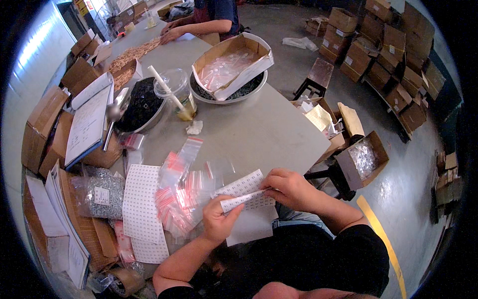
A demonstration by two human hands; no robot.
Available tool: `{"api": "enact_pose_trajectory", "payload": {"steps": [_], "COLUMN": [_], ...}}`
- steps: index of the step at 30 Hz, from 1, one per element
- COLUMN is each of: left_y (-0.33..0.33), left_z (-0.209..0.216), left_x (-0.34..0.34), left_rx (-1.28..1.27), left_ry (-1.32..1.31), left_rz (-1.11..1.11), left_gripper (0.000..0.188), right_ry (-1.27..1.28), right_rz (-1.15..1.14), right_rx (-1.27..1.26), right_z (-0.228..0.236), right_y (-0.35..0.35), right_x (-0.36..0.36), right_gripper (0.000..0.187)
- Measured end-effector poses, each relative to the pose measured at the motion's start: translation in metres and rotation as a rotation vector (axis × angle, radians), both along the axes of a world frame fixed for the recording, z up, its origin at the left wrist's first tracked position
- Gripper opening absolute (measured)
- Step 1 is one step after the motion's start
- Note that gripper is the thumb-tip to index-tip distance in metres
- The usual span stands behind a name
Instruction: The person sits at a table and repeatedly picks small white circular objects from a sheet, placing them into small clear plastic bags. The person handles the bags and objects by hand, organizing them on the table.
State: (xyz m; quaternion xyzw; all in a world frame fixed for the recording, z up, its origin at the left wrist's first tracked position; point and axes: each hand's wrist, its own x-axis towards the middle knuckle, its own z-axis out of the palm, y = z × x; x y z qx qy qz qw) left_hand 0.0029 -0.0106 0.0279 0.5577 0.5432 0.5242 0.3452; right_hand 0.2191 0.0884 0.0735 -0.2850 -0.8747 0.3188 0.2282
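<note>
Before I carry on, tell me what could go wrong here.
The label sheet, bent between the left hand and right hand, might crease. Loose zip bags lie close by the left hand and could get swept aside. The open carton sits tilted on the metal bowl, so it might slip and spill.

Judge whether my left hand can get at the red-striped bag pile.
Probably yes: the left hand is close beside the red-striped bag pile, with nothing visibly between, but likely must release the printed sheet first.
</note>
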Motion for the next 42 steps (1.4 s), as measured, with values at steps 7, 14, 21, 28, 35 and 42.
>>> {"api": "enact_pose_trajectory", "payload": {"steps": [7,14,21,28,35,42], "left_y": [-0.001,0.000,0.001,0.001,-0.002,0.001], "left_z": [-0.001,0.006,0.004,0.007,-0.005,-0.003], "left_x": [0.001,0.003,0.003,0.003,0.000,-0.001], "left_rx": [0.002,-0.086,-0.071,-0.131,-0.104,0.077], "left_ry": [0.035,-0.077,-0.072,-0.023,0.078,0.183], "left_rz": [-0.004,-0.025,-0.035,-0.019,-0.072,-0.180], "left_gripper": [0.012,0.010,0.009,0.011,0.015,0.016], "right_ry": [-0.014,-0.028,-0.093,-0.185,-0.076,-0.120], "right_rz": [-0.011,-0.018,-0.005,0.113,0.162,0.305], "right_rx": [0.122,0.124,0.171,0.234,-0.252,-0.042], "right_z": [-0.001,-0.007,-0.003,0.002,0.026,-0.027], "right_y": [-0.002,0.000,-0.002,0.000,0.052,0.086], "right_x": [-0.004,-0.004,-0.004,0.001,-0.016,-0.118], "right_gripper": [0.014,0.013,0.011,0.014,0.015,0.024]}}
